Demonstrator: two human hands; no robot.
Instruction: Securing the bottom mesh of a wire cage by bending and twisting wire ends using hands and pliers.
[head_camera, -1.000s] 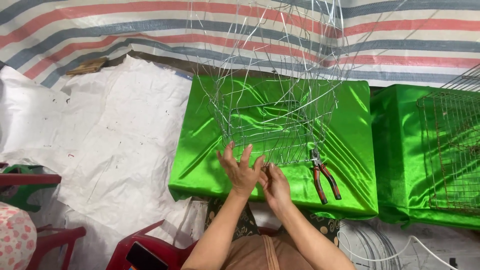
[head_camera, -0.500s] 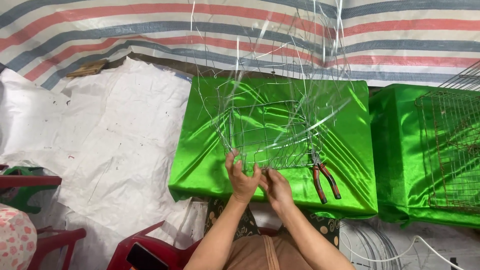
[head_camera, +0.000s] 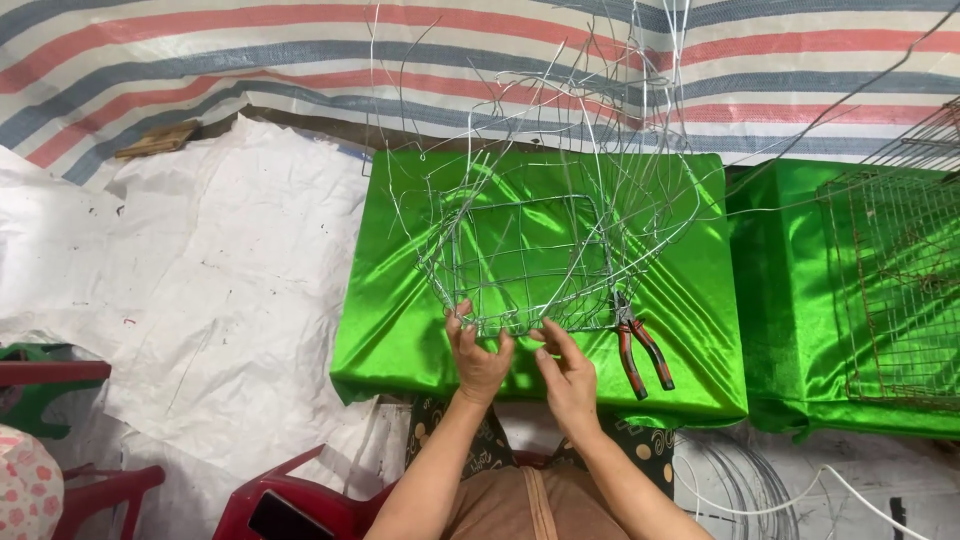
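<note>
Silver wire basket frame (head_camera: 525, 255) sits on a green satin-covered table (head_camera: 400, 330). Left hand (head_camera: 478, 355) and right hand (head_camera: 565, 375) both pinch its near rim, at six o'clock. Red-handled pliers (head_camera: 640, 345) lie at four o'clock.

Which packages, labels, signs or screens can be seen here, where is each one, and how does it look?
Dark flat phone-like slab: on the red plastic chair at the bottom edge, rectangular, its black screen blank.
No packages, labels or signs are visible.
</note>
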